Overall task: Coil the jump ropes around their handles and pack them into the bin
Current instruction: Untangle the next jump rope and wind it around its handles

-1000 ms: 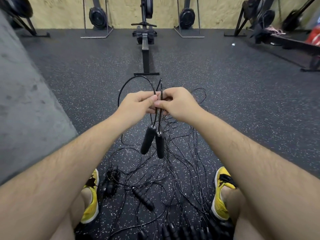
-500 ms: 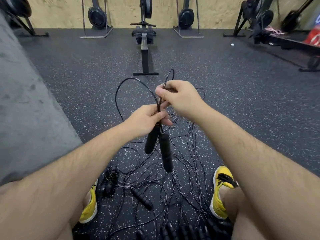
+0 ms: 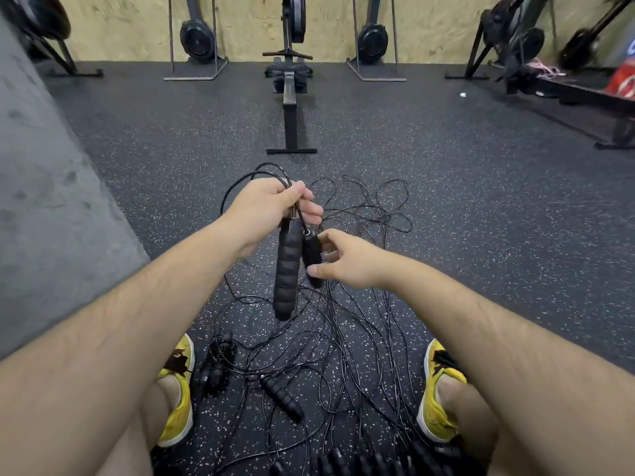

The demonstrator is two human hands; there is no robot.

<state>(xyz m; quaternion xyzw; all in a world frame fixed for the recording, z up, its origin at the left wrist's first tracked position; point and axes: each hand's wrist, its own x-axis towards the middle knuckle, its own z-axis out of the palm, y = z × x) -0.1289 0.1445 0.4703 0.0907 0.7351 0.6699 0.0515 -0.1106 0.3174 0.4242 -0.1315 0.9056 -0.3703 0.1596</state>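
Gym floor, seen over a person's bare forearms. Bottom edge: a row of black grips point(image 3: 360, 462), partly cut off. Yellow shoes, L point(image 3: 179, 403) & R point(image 3: 437, 407), flank a tangle of thin black ropes point(image 3: 347, 341) spread on speckled black rubber flooring point(image 3: 488, 207). A loose handle point(image 3: 282, 397) and a wound-up bundle point(image 3: 216, 369) lie btwn the shoes, nearer the L one. Centre frame, above the tangle: the left hand point(image 3: 269, 207) is clenched on the cord point(image 3: 237, 187) and the tops of two hanging handles. The right hand point(image 3: 352, 261), just below-right, cups the second handle point(image 3: 310, 250), thumb on it, fingers curled behind. The long handle point(image 3: 287, 273) dangles beside it. Beyond: a rowing machine point(image 3: 290, 97) at top centre, plywood wall point(image 3: 120, 25) behind, grey concrete point(image 3: 41, 201) at left.
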